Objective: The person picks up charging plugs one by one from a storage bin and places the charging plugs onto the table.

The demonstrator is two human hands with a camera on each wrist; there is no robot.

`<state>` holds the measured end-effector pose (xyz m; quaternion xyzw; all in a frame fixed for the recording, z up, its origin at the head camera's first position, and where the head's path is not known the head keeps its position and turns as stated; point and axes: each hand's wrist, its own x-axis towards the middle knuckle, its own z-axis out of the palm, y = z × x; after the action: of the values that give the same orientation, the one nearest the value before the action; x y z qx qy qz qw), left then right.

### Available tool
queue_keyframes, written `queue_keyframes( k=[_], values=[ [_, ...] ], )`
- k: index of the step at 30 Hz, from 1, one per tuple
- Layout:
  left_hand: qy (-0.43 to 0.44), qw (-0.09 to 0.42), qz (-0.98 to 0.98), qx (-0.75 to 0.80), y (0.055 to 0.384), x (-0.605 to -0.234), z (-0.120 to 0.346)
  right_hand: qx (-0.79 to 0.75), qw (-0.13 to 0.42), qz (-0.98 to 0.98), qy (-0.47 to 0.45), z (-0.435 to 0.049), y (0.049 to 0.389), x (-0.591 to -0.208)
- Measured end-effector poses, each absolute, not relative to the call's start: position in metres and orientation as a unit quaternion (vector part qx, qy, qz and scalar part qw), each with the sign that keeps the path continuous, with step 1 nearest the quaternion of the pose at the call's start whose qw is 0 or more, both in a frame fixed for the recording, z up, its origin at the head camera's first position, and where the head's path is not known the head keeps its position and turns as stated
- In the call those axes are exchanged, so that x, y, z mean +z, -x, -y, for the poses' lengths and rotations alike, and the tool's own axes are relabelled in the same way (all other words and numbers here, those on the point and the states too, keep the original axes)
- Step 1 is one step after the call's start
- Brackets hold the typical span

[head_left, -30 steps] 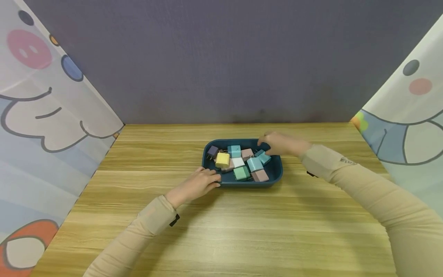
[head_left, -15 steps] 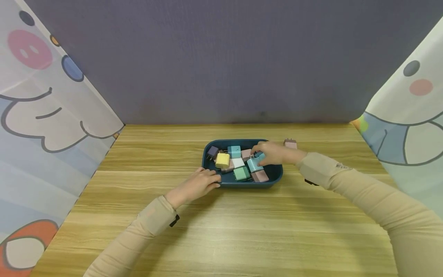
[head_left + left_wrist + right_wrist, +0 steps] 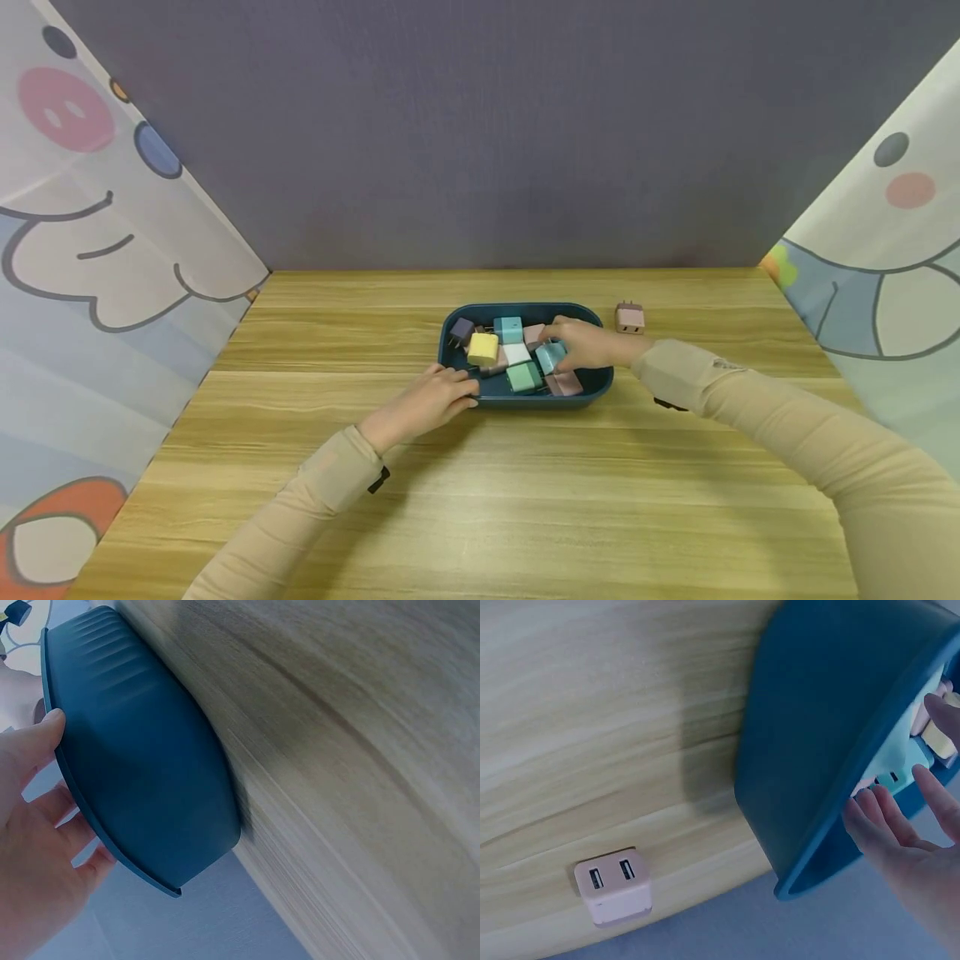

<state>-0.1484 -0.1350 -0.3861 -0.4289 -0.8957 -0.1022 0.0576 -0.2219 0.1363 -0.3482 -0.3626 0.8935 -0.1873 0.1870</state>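
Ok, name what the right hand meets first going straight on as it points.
The right hand would probably meet the nearest light-blue charger in the tray first; whether they already touch is unclear.

Left sleeve [image 3: 258,533] and right sleeve [image 3: 795,425]: long, beige, creased crosswise. Left cuff [image 3: 339,468] and right cuff [image 3: 684,372]: broad, beige. Fittings: 1 small black tab [image 3: 378,478] under each. Marking: 1 small dark print [image 3: 727,364] at the right cuff's elbow-side end, illegible. Left hand [image 3: 420,403], right hand [image 3: 588,343]: bare.
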Motion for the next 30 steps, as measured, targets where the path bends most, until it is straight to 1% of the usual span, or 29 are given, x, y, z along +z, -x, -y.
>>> queue_keyframes(
  k=[15,30],
  values=[
    [0.431,0.062,0.894,-0.104,0.148,-0.387,0.135,-0.172,0.170,-0.898,0.367,-0.130,0.222,-0.360],
    [0.431,0.063,0.895,-0.099,0.149,-0.385,0.134,-0.160,0.180,-0.904,0.354,-0.127,0.223,-0.359]
  ],
)
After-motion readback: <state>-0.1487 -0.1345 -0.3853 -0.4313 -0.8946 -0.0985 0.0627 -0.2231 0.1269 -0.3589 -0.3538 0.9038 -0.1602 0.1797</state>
